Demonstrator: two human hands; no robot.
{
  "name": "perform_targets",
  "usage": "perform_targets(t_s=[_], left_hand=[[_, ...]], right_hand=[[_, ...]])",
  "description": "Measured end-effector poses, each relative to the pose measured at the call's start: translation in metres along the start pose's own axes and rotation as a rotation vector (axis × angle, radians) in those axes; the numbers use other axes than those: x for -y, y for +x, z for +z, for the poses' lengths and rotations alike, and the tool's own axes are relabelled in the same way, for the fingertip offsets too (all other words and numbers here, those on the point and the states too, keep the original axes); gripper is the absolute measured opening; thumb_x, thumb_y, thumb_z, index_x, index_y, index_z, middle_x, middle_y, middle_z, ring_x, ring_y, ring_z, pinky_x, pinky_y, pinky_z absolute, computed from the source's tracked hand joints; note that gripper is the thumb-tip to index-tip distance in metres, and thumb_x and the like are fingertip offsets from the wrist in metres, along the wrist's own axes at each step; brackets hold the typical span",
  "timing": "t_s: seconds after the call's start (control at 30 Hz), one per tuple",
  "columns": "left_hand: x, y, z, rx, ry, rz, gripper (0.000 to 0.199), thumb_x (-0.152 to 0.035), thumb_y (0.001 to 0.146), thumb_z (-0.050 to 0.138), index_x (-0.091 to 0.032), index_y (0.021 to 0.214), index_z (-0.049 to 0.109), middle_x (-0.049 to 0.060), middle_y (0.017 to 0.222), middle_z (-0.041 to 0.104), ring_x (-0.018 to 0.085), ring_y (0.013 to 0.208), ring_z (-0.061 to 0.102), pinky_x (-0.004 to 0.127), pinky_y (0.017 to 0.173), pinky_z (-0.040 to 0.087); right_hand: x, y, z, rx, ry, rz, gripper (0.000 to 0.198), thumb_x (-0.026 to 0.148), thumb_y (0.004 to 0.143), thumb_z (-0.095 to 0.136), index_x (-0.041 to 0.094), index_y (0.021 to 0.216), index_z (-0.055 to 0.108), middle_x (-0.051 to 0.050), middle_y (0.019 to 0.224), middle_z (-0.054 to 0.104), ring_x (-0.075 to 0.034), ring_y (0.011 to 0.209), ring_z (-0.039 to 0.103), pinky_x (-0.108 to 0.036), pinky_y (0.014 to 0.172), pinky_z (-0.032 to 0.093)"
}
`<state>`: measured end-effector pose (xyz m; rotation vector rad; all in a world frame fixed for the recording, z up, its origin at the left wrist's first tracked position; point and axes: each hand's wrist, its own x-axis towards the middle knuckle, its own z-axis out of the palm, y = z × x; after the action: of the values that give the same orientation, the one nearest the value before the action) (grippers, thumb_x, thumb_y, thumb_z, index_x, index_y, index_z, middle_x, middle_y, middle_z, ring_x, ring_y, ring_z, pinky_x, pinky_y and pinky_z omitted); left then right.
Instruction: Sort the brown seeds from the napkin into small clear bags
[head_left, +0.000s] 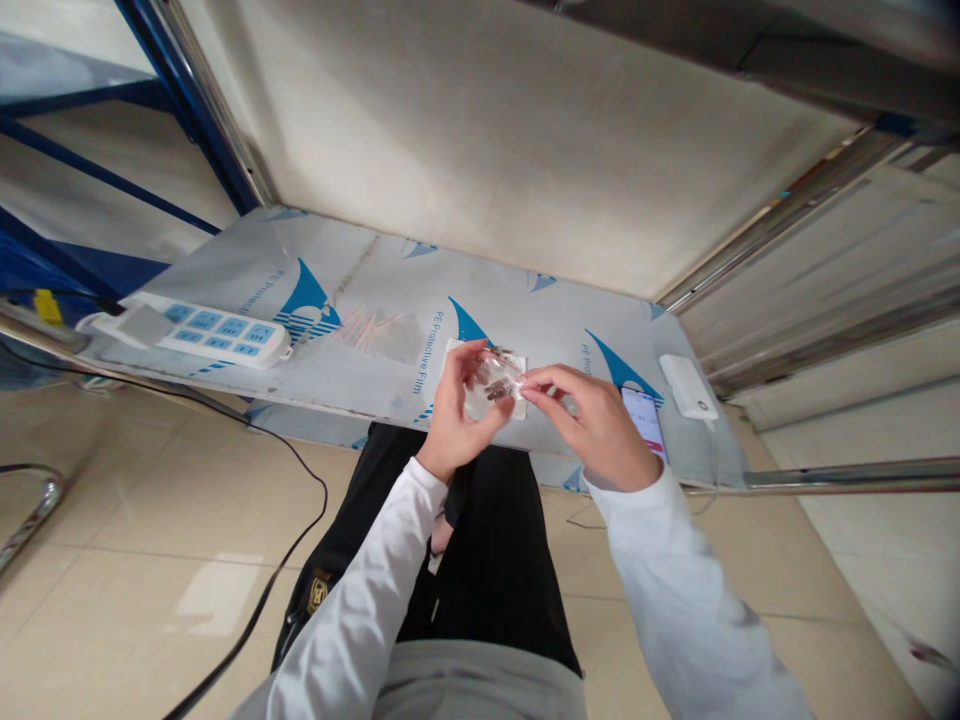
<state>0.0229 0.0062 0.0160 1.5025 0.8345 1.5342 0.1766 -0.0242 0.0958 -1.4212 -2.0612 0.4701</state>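
Note:
A small clear plastic bag [495, 372] with little dark pieces in it is between my two hands near the shelf's front edge. My left hand [460, 408] curls around the bag's left side, thumb at the bottom and fingers at the top. With thumb and forefinger, my right hand [583, 418] pinches the bag's right edge. A white square sheet [516, 410] lies beneath the bag, partly covered by it and by my left hand. The dark pieces are too small and blurred to name.
The shelf [375, 390] has film printed with blue marks. A white power strip [217, 330] is at left, near some thin reddish strips in clear plastic [379, 332]. At right are a lit phone [643, 420], partly hidden by my wrist, and a white power bank [687, 386] with a cable.

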Motion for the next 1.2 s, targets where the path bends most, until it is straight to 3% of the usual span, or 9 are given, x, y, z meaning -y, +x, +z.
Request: perform_targets(t_s=[0.07,0.2,0.33,0.47,0.57,0.67,0.83,1.07,1.2], left_hand=[[-0.002,0.005,-0.005,0.012,-0.087,-0.122,0.028,-0.037,0.083,0.059,-0.017,0.102,0.059,0.007,0.092,0.063,0.015,0.080,0.058,0.029,0.075,0.046],[-0.008,0.011,-0.010,-0.039,-0.094,-0.231,0.025,-0.041,0.081,0.063,-0.016,0.079,0.065,0.003,0.075,0.065,0.012,0.069,0.058,0.025,0.070,0.046],[-0.015,0.015,-0.010,-0.057,-0.118,-0.261,0.026,-0.041,0.079,0.065,-0.016,0.078,0.067,0.003,0.073,0.068,0.011,0.063,0.059,0.024,0.065,0.048],[-0.019,0.015,-0.005,-0.105,-0.157,-0.271,0.026,-0.041,0.079,0.065,-0.016,0.078,0.066,0.002,0.070,0.068,0.010,0.058,0.060,0.024,0.061,0.050],[-0.018,0.013,-0.003,-0.110,-0.160,-0.260,0.024,-0.039,0.078,0.066,-0.015,0.077,0.065,0.002,0.070,0.068,0.010,0.058,0.062,0.024,0.060,0.050],[-0.015,0.012,-0.003,-0.075,-0.171,-0.258,0.023,-0.038,0.080,0.065,-0.015,0.077,0.065,0.002,0.070,0.067,0.011,0.061,0.063,0.024,0.063,0.050],[-0.010,0.011,-0.007,0.068,-0.230,-0.332,0.024,-0.038,0.078,0.067,-0.014,0.080,0.066,0.003,0.072,0.068,0.011,0.066,0.063,0.024,0.065,0.050],[-0.007,0.009,-0.008,0.002,-0.171,-0.296,0.023,-0.036,0.078,0.067,-0.014,0.075,0.065,0.003,0.067,0.066,0.011,0.062,0.061,0.024,0.064,0.050],[-0.007,0.009,-0.008,0.094,-0.204,-0.358,0.025,-0.038,0.077,0.068,-0.013,0.079,0.067,0.005,0.072,0.069,0.014,0.066,0.064,0.026,0.066,0.052]], right_hand=[[-0.002,0.003,-0.006,0.020,0.005,0.032,0.012,0.026,0.090,0.053,0.020,0.090,0.064,-0.002,0.087,0.068,-0.015,0.077,0.063,-0.026,0.070,0.048],[-0.006,0.004,-0.009,0.022,0.092,0.096,0.014,0.031,0.089,0.055,0.020,0.092,0.064,-0.002,0.088,0.069,-0.015,0.079,0.064,-0.025,0.071,0.048],[-0.009,0.004,-0.001,-0.033,0.304,0.168,0.019,0.035,0.085,0.060,0.019,0.094,0.064,-0.004,0.094,0.070,-0.016,0.085,0.065,-0.027,0.074,0.050],[-0.008,0.007,0.015,-0.115,0.582,0.314,0.042,0.039,0.075,0.071,0.020,0.110,0.060,-0.005,0.092,0.072,-0.017,0.083,0.066,-0.029,0.074,0.052],[-0.007,0.009,0.026,-0.145,0.694,0.403,0.034,0.042,0.074,0.071,0.016,0.095,0.068,-0.006,0.083,0.073,-0.016,0.074,0.066,-0.029,0.070,0.052],[-0.008,0.009,0.032,-0.197,0.707,0.398,0.028,0.042,0.075,0.069,0.015,0.082,0.070,-0.006,0.076,0.072,-0.015,0.068,0.065,-0.028,0.069,0.051],[-0.011,0.007,0.030,-0.187,0.625,0.366,0.027,0.041,0.072,0.073,0.015,0.078,0.070,-0.005,0.072,0.071,-0.016,0.067,0.066,-0.029,0.068,0.052],[-0.012,0.002,0.035,-0.173,0.715,0.408,0.030,0.045,0.074,0.069,0.016,0.081,0.068,-0.006,0.078,0.072,-0.015,0.069,0.065,-0.028,0.068,0.052],[-0.015,-0.001,0.039,-0.191,0.675,0.361,0.028,0.044,0.073,0.071,0.016,0.075,0.068,-0.004,0.072,0.070,-0.015,0.066,0.063,-0.028,0.066,0.051]])
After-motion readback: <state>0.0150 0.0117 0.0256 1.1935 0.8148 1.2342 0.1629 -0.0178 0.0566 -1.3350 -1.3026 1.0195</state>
